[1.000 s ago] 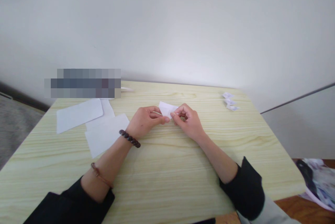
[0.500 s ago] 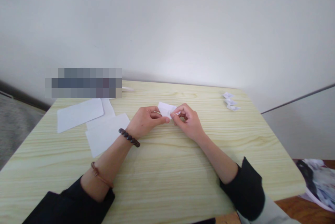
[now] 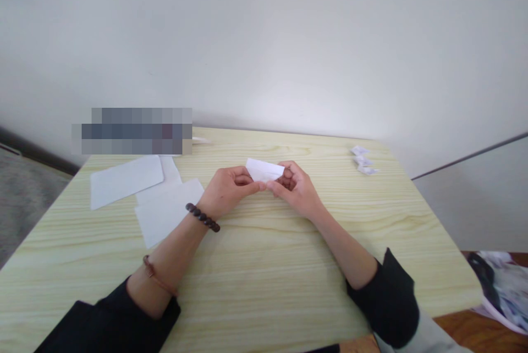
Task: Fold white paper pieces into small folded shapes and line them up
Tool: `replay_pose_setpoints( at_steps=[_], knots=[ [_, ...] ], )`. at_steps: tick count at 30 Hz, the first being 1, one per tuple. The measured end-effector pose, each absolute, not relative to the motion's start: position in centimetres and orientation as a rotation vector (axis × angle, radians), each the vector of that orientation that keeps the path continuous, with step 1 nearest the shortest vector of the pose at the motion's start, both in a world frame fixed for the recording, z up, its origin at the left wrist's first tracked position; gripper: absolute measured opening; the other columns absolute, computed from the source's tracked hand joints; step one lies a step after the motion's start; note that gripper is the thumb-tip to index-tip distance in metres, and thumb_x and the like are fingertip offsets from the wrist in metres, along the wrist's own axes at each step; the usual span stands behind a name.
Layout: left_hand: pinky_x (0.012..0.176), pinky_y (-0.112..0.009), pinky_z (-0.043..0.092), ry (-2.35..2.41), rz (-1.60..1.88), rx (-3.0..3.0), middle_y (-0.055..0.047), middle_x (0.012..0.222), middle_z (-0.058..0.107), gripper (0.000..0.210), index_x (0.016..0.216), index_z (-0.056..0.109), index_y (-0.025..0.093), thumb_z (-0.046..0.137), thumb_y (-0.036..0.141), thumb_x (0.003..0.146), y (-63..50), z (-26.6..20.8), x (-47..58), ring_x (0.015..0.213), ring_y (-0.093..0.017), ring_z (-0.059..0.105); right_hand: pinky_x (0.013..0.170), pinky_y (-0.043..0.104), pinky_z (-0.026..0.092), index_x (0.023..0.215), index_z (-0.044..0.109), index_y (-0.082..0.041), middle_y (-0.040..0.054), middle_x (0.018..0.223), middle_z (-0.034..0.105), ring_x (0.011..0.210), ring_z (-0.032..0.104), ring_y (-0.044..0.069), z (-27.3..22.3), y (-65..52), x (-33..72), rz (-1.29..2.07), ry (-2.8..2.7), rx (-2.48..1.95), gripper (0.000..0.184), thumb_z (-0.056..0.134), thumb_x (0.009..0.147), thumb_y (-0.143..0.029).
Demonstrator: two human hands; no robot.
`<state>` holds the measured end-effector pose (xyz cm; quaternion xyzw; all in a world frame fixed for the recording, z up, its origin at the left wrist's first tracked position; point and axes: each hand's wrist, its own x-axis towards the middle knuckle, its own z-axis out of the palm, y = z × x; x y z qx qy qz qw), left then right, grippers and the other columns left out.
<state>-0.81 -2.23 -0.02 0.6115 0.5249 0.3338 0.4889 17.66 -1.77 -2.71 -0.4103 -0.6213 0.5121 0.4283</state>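
Between my two hands is a small folded piece of white paper [image 3: 264,168], wide along its top edge and narrower below. My left hand [image 3: 232,188] pinches its lower left part, thumb in front and fingers behind. On the other side my right hand [image 3: 296,188] grips the lower right part, its thumb tip close to the left thumb. The fingers behind the paper are partly hidden. Both hands are above the middle of the wooden table [image 3: 264,265].
Several white paper sheets [image 3: 165,215] overlap on the left of the table. Small folded white paper pieces [image 3: 363,160] lie at the back right. A white wall [image 3: 272,45] rises behind the table. A bag-like bundle [image 3: 503,287] sits beyond the right edge.
My right thumb has moved down and left to the paper's lower edge, beside my left thumb. More of the paper's face and its straight top edge now show.
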Motion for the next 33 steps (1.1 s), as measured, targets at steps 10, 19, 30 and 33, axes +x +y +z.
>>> replay_pose_setpoints(
  at_steps=[10, 19, 30, 33],
  knots=[
    [0.067, -0.026, 0.048, 1.231, 0.783, 1.467, -0.003, 0.082, 0.074, 0.034, 0.083, 0.068, 0.017, 0.071, 0.048, 0.069, -2.3, -0.1, -0.9, 0.08, -0.021, 0.067, 0.045, 0.02, 0.03, 0.087, 0.06, -0.015, -0.0043, 0.058, 0.049, 0.049, 0.041, 0.007, -2.2, -2.0, 17.8, 1.222, -1.733, -1.123, 0.023, 0.06, 0.081, -0.038],
    [0.067, -0.027, 0.048, 1.242, 0.759, 1.467, -0.004, 0.08, 0.074, 0.032, 0.077, 0.066, 0.015, 0.07, 0.046, 0.069, -2.4, 0.1, -0.9, 0.078, -0.021, 0.067, 0.044, 0.02, 0.036, 0.069, 0.05, -0.018, -0.0048, 0.051, 0.049, 0.046, 0.045, 0.008, -1.7, -2.1, 17.8, 1.229, -1.727, -1.079, 0.029, 0.058, 0.083, -0.044],
    [0.065, -0.026, 0.047, 1.232, 0.722, 1.456, -0.004, 0.079, 0.074, 0.032, 0.074, 0.067, 0.016, 0.071, 0.047, 0.067, -2.2, 0.2, -1.2, 0.075, -0.02, 0.067, 0.044, 0.02, 0.041, 0.071, 0.06, -0.015, -0.0011, 0.053, 0.058, 0.043, 0.053, 0.008, -2.1, -1.9, 18.0, 1.218, -1.701, -1.105, 0.045, 0.046, 0.088, -0.055],
    [0.066, -0.026, 0.047, 1.218, 0.708, 1.468, -0.003, 0.082, 0.075, 0.03, 0.076, 0.07, 0.017, 0.07, 0.046, 0.068, -2.3, 0.4, -1.1, 0.078, -0.021, 0.067, 0.043, 0.019, 0.041, 0.07, 0.059, -0.016, -0.0013, 0.052, 0.058, 0.042, 0.053, 0.008, -2.0, -2.0, 18.0, 1.184, -1.723, -1.135, 0.044, 0.046, 0.088, -0.054]
  ],
)
